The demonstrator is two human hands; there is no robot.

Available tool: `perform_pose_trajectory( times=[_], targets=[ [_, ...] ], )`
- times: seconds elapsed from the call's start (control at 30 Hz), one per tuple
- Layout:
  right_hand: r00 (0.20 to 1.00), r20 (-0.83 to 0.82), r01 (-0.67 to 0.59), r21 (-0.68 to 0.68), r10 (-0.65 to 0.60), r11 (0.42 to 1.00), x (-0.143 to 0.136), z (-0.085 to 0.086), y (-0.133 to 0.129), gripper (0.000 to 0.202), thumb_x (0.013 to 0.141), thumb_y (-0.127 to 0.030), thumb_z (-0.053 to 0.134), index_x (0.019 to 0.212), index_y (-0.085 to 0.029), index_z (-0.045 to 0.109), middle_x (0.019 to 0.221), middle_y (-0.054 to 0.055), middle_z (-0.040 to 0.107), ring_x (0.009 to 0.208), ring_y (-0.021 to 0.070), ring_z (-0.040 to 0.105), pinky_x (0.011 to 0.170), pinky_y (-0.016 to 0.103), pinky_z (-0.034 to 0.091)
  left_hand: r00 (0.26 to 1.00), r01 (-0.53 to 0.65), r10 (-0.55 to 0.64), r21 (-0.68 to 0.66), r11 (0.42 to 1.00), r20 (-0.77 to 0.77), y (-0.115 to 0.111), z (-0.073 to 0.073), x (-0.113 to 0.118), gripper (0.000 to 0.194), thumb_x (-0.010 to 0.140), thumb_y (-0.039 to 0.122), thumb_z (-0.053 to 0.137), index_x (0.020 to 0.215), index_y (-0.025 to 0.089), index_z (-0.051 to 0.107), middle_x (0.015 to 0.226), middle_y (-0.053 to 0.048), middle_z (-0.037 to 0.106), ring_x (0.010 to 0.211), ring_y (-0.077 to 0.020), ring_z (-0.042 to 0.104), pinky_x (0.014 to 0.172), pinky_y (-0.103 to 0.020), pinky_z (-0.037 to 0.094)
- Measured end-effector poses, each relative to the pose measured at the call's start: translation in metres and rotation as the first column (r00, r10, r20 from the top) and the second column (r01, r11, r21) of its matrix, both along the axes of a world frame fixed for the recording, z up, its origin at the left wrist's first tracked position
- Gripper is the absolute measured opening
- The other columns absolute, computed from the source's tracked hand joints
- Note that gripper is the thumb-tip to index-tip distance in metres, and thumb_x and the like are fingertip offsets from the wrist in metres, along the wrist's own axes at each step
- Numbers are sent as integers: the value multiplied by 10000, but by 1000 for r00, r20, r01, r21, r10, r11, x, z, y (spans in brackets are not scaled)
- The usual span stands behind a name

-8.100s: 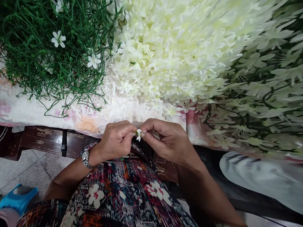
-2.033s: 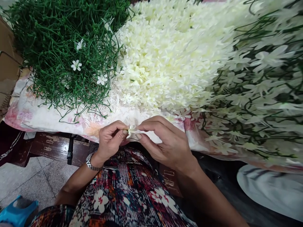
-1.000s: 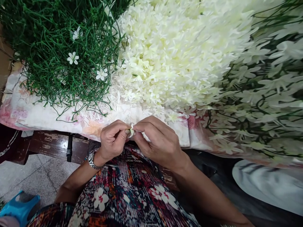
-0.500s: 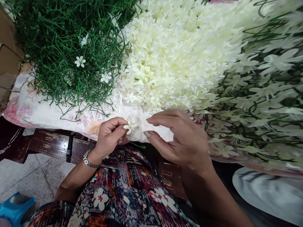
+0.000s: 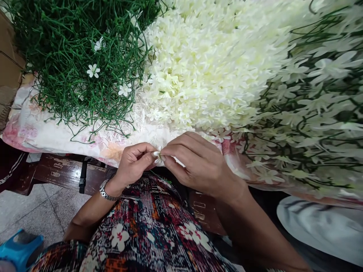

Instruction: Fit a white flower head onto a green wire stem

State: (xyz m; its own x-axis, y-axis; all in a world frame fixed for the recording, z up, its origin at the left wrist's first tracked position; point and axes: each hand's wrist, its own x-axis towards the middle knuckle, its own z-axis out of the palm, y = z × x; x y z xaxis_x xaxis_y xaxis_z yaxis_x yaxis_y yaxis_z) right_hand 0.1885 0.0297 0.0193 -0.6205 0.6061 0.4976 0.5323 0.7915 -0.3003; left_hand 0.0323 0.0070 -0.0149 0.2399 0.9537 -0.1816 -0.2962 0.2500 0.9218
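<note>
Half a second ago your right hand [image 5: 204, 166] hung open beside the bloom; now it has closed back in, thumb and forefinger pinching the small white artificial flower head [image 5: 157, 156] that your left hand [image 5: 133, 162] also grips by its fingertips, just above your lap at the edge of the pink floral cloth [image 5: 42, 132]. Judging by the piles, you are in the thick of the work rather than near its end: the big heap of loose cream-white fabric blossoms [image 5: 210, 64] is large, the tangle of bare green plastic stems [image 5: 70, 49] carries only a few blooms, while the mass of finished white-flowered green sprays [image 5: 312, 113] on your right shows much already assembled. This flower sits between your fingers, not yet laid on any pile.
</note>
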Motion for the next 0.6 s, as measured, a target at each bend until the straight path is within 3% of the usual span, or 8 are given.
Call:
perform_pose_trajectory(
  times=[0.33,0.6],
  targets=[
    [996,93,-22,51,18,998,-2,-6,2,120,754,-89,451,666,-170,464,644,35,505,687,137,466,605,282,413,988,-53,63,67,996,-145,1,-4,5,191,750,263,504,602,143,506,474,54,366,419,-37,280,406,-175,218],
    [998,67,-14,-23,15,1000,-1,-8,-2,57,740,-90,485,729,-144,499,683,45,532,699,138,477,637,295,430,974,18,8,112,994,-226,2,2,2,190,752,226,474,588,134,493,522,38,374,474,-49,309,446,-173,259]
  ],
)
